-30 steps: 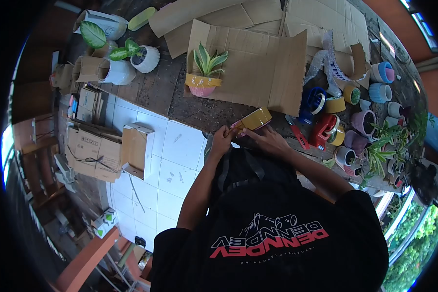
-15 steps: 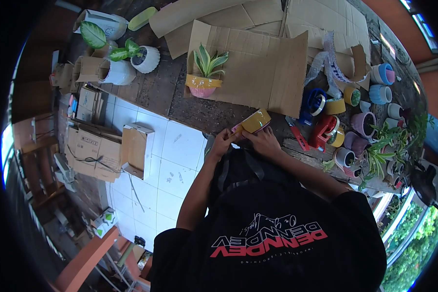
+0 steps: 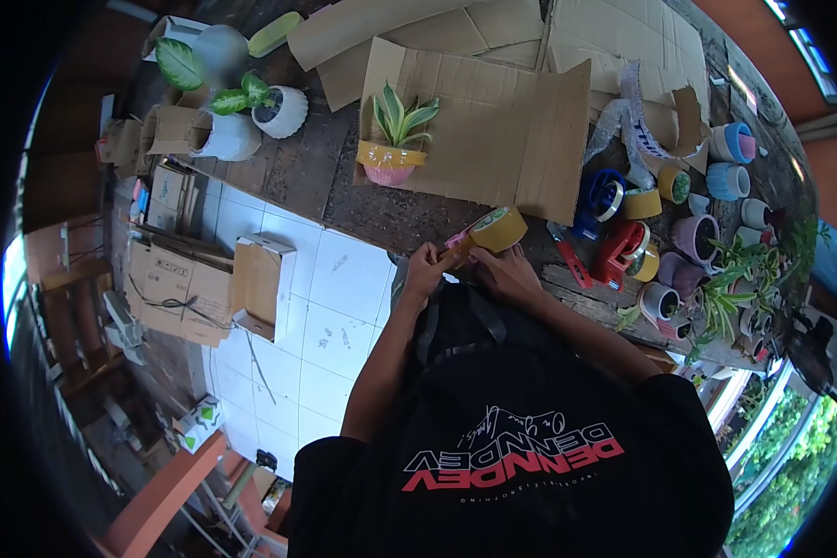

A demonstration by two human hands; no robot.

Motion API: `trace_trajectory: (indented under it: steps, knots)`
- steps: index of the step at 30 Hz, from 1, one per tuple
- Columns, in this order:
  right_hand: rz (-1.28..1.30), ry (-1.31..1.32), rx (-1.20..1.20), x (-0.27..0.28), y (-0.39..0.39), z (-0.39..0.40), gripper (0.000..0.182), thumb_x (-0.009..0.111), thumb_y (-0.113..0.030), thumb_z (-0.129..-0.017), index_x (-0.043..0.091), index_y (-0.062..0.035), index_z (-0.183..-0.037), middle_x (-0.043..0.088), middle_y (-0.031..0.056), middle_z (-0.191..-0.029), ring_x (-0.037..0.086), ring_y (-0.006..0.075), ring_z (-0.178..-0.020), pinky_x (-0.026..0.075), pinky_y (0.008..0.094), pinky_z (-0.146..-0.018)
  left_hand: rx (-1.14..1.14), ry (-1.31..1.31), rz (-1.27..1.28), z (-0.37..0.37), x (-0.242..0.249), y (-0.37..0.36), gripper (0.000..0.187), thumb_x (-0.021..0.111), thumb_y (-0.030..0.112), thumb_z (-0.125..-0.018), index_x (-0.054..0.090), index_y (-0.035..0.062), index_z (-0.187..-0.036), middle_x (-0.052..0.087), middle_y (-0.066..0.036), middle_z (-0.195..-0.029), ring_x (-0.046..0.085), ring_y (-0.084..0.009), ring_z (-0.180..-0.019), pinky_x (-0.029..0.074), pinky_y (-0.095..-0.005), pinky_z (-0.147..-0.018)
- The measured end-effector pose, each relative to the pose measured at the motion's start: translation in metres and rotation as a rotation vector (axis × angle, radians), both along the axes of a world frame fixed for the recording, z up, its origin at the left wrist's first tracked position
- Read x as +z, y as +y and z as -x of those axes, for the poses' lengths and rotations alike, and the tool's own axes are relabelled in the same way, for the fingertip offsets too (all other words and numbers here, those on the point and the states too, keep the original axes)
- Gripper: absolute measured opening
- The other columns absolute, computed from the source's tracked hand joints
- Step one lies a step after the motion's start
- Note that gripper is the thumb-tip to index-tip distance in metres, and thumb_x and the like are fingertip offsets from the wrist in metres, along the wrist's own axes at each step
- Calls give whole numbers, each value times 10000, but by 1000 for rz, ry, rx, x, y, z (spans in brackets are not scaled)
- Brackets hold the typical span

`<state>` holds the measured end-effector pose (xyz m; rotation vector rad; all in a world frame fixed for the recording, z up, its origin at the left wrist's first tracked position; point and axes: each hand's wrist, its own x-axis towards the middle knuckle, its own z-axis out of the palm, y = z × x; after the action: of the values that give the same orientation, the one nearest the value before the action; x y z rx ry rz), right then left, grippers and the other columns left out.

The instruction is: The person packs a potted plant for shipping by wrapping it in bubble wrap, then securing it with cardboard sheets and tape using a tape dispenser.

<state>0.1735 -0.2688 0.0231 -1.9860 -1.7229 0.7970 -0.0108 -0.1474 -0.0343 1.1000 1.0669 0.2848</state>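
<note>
Close to my body at the table's front edge, my left hand (image 3: 425, 268) pinches the pulled-out end of brown packing tape (image 3: 458, 251). My right hand (image 3: 509, 272) has its fingers closed at the near side of the tape roll (image 3: 499, 230), which tilts up over the edge. A small pink piece (image 3: 457, 238) shows beside the strip between both hands. Beyond them, a potted plant (image 3: 401, 116) with pointed green leaves stands in a pink pot (image 3: 390, 173), banded with yellow-brown tape around its rim, against a folded cardboard sheet (image 3: 493, 116).
Right of my hands lie a red-handled cutter (image 3: 572, 256), a red tape dispenser (image 3: 616, 256) and a blue tape dispenser (image 3: 597, 206). Several pots and plants crowd the right end. White pots (image 3: 281, 113) stand at the left; cardboard boxes (image 3: 181, 293) rest below the table's left side.
The tape roll has tilted and shifted slightly right, showing its inner core. My hands remain in nearly the same place, with the strip between them more visible.
</note>
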Motion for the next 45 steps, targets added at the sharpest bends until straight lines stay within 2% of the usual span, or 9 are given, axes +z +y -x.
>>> trace_trajectory:
  steps: [5,9,18,24,29,32,36,39,45]
  knots:
    - [-7,68,-47,5,-4,-2,513,644,-223,-876,464,-142,-1349,509,278,-1301,459,499,-1243,372,563,-1061,8,-110,14,-12,1,10,476,853,178,-795,382,154,-731,370,71,-726,352,-55,-683,314,-234,-607]
    - [98,256,-193,22,-1,-2,594,663,-225,-873,421,-140,-1408,523,266,-1289,483,471,-1235,393,554,-1047,-52,30,-6,-12,8,17,452,840,149,-795,392,151,-738,363,71,-735,355,-54,-692,309,-232,-608]
    - [-89,85,-109,1,4,7,620,654,-237,-879,429,-243,-1457,563,254,-1226,552,462,-1132,435,536,-1003,-24,-32,-31,-4,-3,7,419,815,102,-795,401,142,-748,361,63,-746,361,-59,-694,325,-232,-616]
    - [21,-6,-72,-2,5,7,579,644,-261,-883,460,-237,-1432,537,271,-1240,528,479,-1144,432,545,-997,-16,-15,21,-3,-5,5,390,800,103,-808,415,140,-760,364,66,-739,366,-56,-685,325,-231,-611]
    - [53,-128,-65,-2,5,12,579,626,-287,-898,459,-275,-1451,522,262,-1250,505,459,-1205,378,593,-1033,42,-46,67,1,-7,-3,379,793,154,-839,422,146,-762,352,76,-717,349,-48,-666,303,-230,-596]
    - [71,-168,-51,-7,4,12,617,607,-283,-912,406,-293,-1495,499,265,-1292,463,460,-1267,328,622,-1073,51,-44,194,-2,22,3,380,784,205,-865,422,149,-763,358,74,-704,348,-42,-663,295,-233,-587]
    - [168,-279,16,-8,7,18,680,588,-275,-926,316,-299,-1549,447,271,-1367,401,472,-1339,267,629,-1134,29,128,-15,-10,19,7,399,739,268,-910,414,129,-724,363,56,-679,349,-60,-653,308,-262,-577]
    - [25,-175,9,-10,5,12,722,599,-298,-925,274,-301,-1570,415,267,-1405,373,480,-1362,229,627,-1163,70,206,-169,-19,10,8,430,708,319,-935,414,119,-694,351,46,-662,340,-75,-649,308,-280,-573]
    - [-29,-158,144,1,-9,-7,742,632,-335,-912,278,-341,-1565,401,209,-1450,358,411,-1394,205,613,-1175,108,312,-296,-21,-1,10,451,707,331,-931,423,66,-702,343,24,-646,351,-95,-644,333,-301,-575]
